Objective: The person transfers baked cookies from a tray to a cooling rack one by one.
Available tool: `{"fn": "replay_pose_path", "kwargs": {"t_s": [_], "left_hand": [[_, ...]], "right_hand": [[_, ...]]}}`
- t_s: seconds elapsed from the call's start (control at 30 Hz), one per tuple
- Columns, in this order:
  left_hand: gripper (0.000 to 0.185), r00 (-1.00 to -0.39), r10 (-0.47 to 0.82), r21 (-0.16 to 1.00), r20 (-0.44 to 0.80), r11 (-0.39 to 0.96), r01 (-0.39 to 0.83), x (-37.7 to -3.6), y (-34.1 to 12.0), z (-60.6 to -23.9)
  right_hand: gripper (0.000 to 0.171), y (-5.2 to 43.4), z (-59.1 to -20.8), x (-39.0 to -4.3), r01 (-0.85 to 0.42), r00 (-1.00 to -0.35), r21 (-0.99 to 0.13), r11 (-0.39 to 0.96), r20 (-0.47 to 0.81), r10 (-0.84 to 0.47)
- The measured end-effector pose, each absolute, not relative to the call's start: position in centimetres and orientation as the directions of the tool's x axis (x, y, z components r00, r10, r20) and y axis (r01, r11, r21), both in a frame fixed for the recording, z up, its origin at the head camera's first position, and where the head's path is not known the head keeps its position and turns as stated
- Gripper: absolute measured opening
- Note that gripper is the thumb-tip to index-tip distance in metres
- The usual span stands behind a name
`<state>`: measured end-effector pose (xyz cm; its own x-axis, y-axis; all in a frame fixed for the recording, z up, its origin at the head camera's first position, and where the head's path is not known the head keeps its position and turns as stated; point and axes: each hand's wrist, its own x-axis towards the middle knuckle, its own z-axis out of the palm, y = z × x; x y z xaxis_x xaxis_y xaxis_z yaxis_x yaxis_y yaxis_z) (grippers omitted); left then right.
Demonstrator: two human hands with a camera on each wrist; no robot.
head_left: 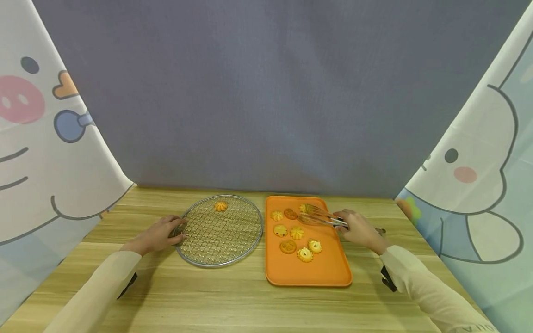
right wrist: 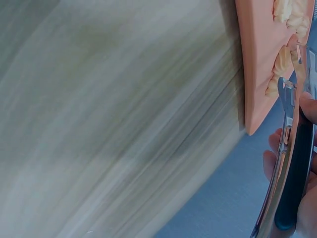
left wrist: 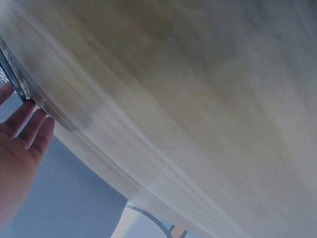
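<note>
My right hand (head_left: 354, 226) grips metal tongs (right wrist: 292, 148) with dark handle grips. Their jaws stretch left over the orange tray (head_left: 308, 274), one arm reaching a yellow swirled cookie (head_left: 303, 208) at the tray's far edge. In the right wrist view the tong tips overlap a ridged cookie (right wrist: 281, 69). On the left, my left hand (head_left: 160, 235) touches the rim of a round wire rack (head_left: 216, 233); fairly straight fingers (left wrist: 38, 130) meet that rim in the left wrist view. One ridged, flower-shaped cookie (head_left: 220, 206) sits near the rack's far side.
Several more cookies lie on the tray, among them a round brown one (head_left: 288, 246) and a pale-topped one (head_left: 305, 254). Rack and tray stand side by side on a wooden table (head_left: 208, 300). A grey curtain (head_left: 266, 101) hangs behind, with cartoon-printed cloth (head_left: 470, 203) at the sides.
</note>
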<state>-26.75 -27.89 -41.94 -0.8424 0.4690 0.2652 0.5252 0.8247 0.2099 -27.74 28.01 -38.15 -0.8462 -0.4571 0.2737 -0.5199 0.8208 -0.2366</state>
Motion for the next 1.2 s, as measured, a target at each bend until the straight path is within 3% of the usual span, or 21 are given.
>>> {"fn": "replay_pose_path", "kwargs": {"t_s": [1.2], "left_hand": [[0.044, -0.854, 0.458, 0.219, 0.247, 0.832, 0.509, -26.46, -27.87, -41.80]], "right_hand": [[0.031, 27.39, -39.04, -28.44, -0.492, -0.861, -0.230, 0.839, 0.270, -0.431]]}}
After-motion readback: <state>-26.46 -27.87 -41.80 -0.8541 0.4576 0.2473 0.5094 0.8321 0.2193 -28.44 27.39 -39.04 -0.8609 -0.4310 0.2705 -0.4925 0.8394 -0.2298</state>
